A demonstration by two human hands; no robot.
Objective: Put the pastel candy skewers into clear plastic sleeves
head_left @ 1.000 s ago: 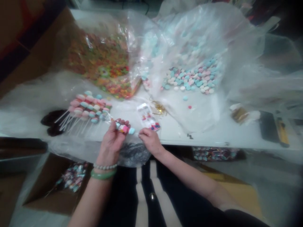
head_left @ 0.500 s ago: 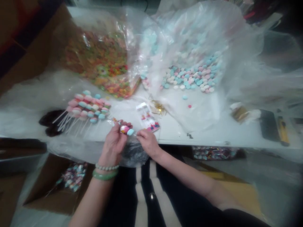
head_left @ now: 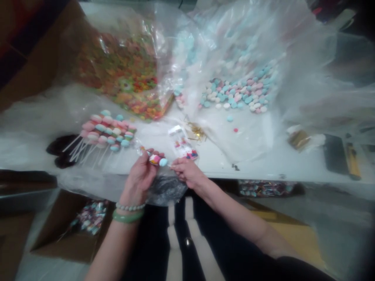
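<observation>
Largest first, my head camera shows a long white bench [head_left: 216, 168]. On it rest a big clear plastic bag of pastel pink, blue and white marshmallows [head_left: 237, 93] and, left of it, a clear bag of orange and green candies [head_left: 117, 74]. Nearer lies a row of pastel candy skewers on white sticks [head_left: 108, 130].

Over the bench's front edge, my left hand [head_left: 142, 171] curls around one small pink, white and blue candy skewer [head_left: 163, 162]; my right hand [head_left: 187, 171] pinches what looks like its stick.

I judge the step to be adjusting or wrapping this skewer. The next move calls for a light left grip and a straight stick.

My left fingers hide part of the candies; blur leaves any film there uncertain. The frame's top crops the marshmallow bag.
</observation>
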